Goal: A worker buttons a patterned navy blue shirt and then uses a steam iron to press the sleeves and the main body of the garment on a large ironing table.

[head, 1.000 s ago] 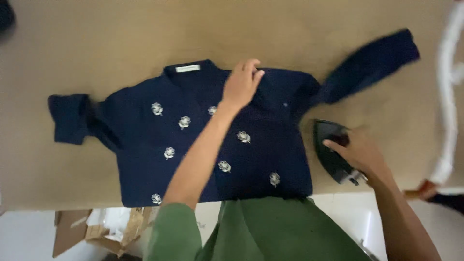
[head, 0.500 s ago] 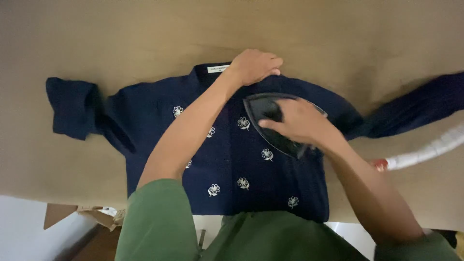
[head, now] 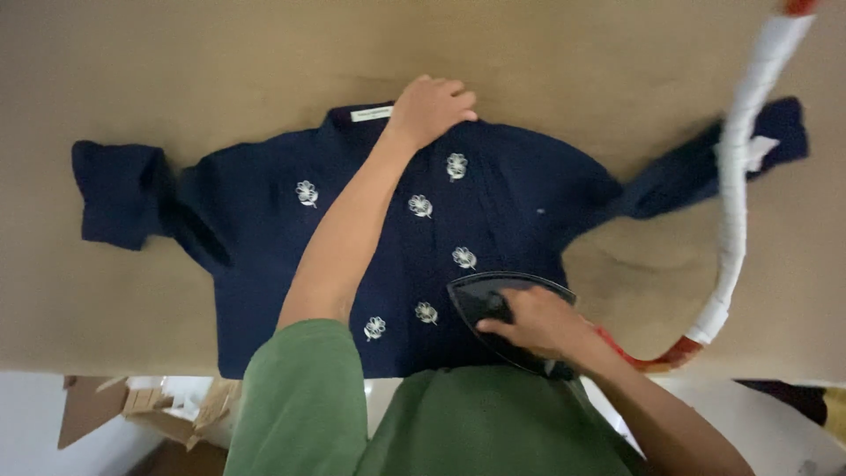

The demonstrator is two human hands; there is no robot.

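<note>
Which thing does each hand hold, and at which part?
The right hand grips the black iron by its handle on top, on the shirt. The left hand holds nothing; it presses flat on the shirt near the collar.

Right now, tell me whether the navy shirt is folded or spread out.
Spread out. The navy shirt lies flat on the table, both sleeves stretched sideways, left hand at the collar, right hand on the iron.

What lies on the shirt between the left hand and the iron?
Head view: bare navy shirt with white flower motifs between left hand and iron; nothing else.
</note>
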